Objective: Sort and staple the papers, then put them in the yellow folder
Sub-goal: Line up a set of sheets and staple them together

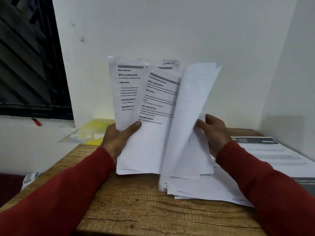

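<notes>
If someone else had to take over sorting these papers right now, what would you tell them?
Left hand grips a fanned bunch of printed sheets, thumb on the front. Right hand holds a blurred sheet, flipped over to the right.
More loose papers lie on the wooden table, under the held ones. The yellow folder lies behind the left hand, by the wall.
Done: only some sorting, it seems. I can see no stapler in this view.
Left: finish sorting, staple, then slide the papers into the folder.
</notes>
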Available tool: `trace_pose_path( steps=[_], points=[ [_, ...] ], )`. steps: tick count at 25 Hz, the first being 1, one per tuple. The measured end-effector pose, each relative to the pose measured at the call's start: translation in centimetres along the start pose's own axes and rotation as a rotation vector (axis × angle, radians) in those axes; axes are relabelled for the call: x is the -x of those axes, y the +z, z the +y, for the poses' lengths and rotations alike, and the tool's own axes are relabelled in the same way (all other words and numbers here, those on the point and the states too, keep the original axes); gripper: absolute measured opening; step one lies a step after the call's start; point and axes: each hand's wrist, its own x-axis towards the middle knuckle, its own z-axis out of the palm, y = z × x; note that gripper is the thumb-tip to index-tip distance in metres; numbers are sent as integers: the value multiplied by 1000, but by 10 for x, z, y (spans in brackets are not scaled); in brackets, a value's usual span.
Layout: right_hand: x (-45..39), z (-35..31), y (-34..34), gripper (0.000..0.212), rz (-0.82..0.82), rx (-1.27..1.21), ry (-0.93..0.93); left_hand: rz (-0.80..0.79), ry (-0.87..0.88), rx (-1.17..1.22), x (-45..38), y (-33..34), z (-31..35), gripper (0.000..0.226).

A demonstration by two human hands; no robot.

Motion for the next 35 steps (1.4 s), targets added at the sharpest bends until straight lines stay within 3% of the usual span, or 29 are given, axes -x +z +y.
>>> trace_pose_path(
  steps=[6,11,15,17,18,21,25,29,31,33,35],
  points=[
    [-1,-1,-7,43,37,-44,-20,-21,19,-5,1,3,0,20],
    [-16,-11,-34,63,126,-171,-31,27,2,3,-3,-1,0,16],
    [-43,-5,-95,53,280,-409,-10,39,6,6,-2,-1,1,16],
    [-60,5,-121,80,337,-426,52,29,13,10,0,-1,2,15],
    [-63,5,-127,74,345,-441,58,25,20,11,1,0,2,14],
    [-53,-6,-106,17,309,-498,70,29,31,0,0,-1,2,13],
    [-36,-14,-66,5,98,-415,53,-5,10,6,-1,0,1,15],
    [-12,-10,-22,24,-92,-310,83,-137,-28,-49,-1,-3,-2,27],
    [-4,-6,-10,30,-143,-223,56,-150,-25,-121,-1,-2,-6,14],
    [-5,-3,-7,33,-111,-148,18,-144,-24,-116,0,-1,-6,18],
    [-8,-6,-13,29,-25,-143,-28,-189,-82,-20,3,2,0,42]
  ],
)
